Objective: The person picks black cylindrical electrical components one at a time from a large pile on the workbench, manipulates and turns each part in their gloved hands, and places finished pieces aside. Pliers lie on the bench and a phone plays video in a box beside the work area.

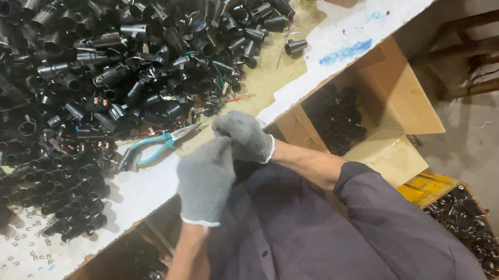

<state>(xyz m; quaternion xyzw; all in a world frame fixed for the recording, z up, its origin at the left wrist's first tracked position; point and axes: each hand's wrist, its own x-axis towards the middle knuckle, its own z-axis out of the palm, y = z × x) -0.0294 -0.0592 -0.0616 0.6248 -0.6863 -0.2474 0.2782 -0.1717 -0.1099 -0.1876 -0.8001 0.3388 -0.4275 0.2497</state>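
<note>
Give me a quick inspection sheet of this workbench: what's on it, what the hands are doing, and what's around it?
Surface: white worktop, scuffed, with blue paint smears and brown card under the heap.
Job's things: big heap of black tubular plastic parts; some lie lined up in rows at the left.
Clutter: teal-handled pliers by the heap; small metal clips scattered at the near left edge.
Grip: left hand and right hand, both in grey gloves, pressed together off the table edge; what they hold is hidden.
Cables: thin red and green wires in the heap.
Surroundings: open cardboard box of black parts under the table; yellow crate of parts on the floor.
</note>
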